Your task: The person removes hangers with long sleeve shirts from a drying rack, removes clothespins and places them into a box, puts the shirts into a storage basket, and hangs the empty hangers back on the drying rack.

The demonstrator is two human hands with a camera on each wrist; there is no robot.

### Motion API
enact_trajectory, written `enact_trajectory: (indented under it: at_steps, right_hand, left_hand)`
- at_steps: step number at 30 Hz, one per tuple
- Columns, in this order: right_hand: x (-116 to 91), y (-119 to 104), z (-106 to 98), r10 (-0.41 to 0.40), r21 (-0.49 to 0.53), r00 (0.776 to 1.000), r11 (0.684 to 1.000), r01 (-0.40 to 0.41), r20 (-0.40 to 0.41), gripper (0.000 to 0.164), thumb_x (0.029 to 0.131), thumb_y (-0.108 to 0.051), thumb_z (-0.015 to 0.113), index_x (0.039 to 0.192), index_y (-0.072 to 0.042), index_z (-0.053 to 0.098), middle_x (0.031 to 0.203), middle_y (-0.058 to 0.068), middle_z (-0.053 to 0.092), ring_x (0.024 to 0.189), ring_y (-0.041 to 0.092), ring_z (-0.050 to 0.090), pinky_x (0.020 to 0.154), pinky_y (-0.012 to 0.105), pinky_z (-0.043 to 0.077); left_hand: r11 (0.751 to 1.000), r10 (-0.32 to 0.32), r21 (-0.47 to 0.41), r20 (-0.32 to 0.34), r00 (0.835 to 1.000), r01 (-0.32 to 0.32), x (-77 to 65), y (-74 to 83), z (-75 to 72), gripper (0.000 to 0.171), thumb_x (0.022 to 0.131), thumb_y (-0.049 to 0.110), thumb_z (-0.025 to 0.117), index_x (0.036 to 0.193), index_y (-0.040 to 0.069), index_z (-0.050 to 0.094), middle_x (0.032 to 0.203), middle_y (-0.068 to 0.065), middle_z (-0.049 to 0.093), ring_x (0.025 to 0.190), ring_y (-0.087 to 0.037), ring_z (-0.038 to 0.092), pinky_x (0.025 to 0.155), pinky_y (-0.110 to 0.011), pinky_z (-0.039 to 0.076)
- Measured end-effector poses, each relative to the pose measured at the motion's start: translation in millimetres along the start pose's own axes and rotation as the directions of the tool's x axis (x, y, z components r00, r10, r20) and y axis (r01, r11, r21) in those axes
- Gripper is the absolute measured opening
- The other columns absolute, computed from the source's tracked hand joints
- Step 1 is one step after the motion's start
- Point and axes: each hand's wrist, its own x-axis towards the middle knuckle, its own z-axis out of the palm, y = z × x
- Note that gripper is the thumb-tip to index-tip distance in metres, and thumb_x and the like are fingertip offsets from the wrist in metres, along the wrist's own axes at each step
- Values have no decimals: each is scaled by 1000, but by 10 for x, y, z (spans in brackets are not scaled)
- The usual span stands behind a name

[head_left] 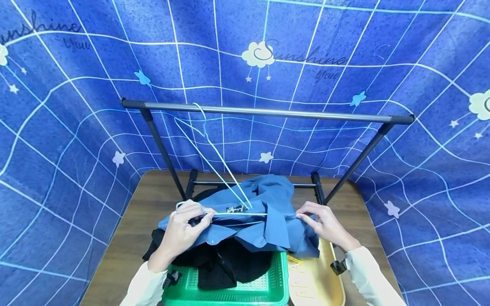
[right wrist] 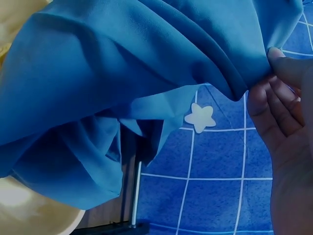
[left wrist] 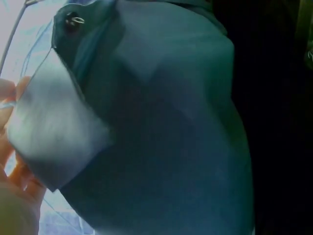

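A blue collared shirt lies bunched over the baskets, its label facing up at the neck. My left hand pinches a pale wire hanger whose straight bar crosses the neck opening and passes under the collar. In the left wrist view, the shirt's collar flap hides part of that hand's fingers. My right hand pinches the shirt's shoulder cloth between thumb and fingers. The right wrist view shows the fabric drawn into folds toward this hand.
Another pale hanger hooks over the metal rail and slants down to the shirt. A green basket holds black clothing. Beside it sits a cream tray with a yellow item. The rack stands on a wooden table.
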Motion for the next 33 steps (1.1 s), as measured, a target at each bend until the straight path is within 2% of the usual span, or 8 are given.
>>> enact_trajectory:
  at_steps: [5,9,11,16,20,24,33]
  right_hand:
    - [-13,13,13,-6,14,1000,1000,6,-11,26,95,5,77,105,-18,80,96,-6,75,81,9,66,62,21,53]
    - [-36,32,39,-10,25,1000,1000,10,-15,30,92,9,79,105,-18,80,95,-1,77,81,11,68,64,18,51]
    - [-38,35,45,-13,28,1000,1000,14,-16,31,91,9,79,105,-18,80,96,-1,77,81,12,67,64,17,50]
    - [-41,57,53,-3,23,1000,1000,4,-31,30,92,8,78,105,-20,80,96,-6,76,80,8,65,64,16,49]
    - [-55,98,82,-1,45,1000,999,1,-9,31,94,7,78,106,-22,80,94,-8,75,75,8,65,62,16,49]
    - [-56,131,130,5,88,1000,996,-7,21,28,98,4,75,107,-22,79,92,-7,73,72,13,69,64,18,53]
    - [-77,208,241,31,107,999,994,-35,38,25,100,1,74,107,-23,79,92,-8,73,69,25,72,61,23,57]
  left_hand:
    - [999,28,-24,-18,999,-28,4,-4,-68,20,89,-3,81,97,16,84,101,8,81,78,-5,57,68,-20,36]
    - [999,36,-20,-25,999,-37,23,16,-104,22,89,-2,82,100,18,84,100,8,80,72,-4,49,62,-18,31]
    - [999,48,-24,-45,998,-49,34,19,-116,24,88,-3,83,100,18,84,99,5,81,73,-5,52,61,-18,32]
    - [996,76,-46,-79,994,-80,62,0,-124,28,83,-10,82,93,16,81,98,-1,80,83,-11,66,66,-21,40]
    - [992,93,-73,-88,992,-100,63,-14,-128,32,80,-17,79,86,14,76,99,-2,80,90,-16,71,85,-19,49]
    - [990,93,-95,-130,987,-105,59,-6,-133,32,80,-20,77,85,12,73,99,-5,79,96,-20,71,99,-20,49]
    - [992,27,-118,-164,986,-47,35,11,-119,28,87,-18,75,91,10,77,102,-5,79,98,-17,69,92,-18,51]
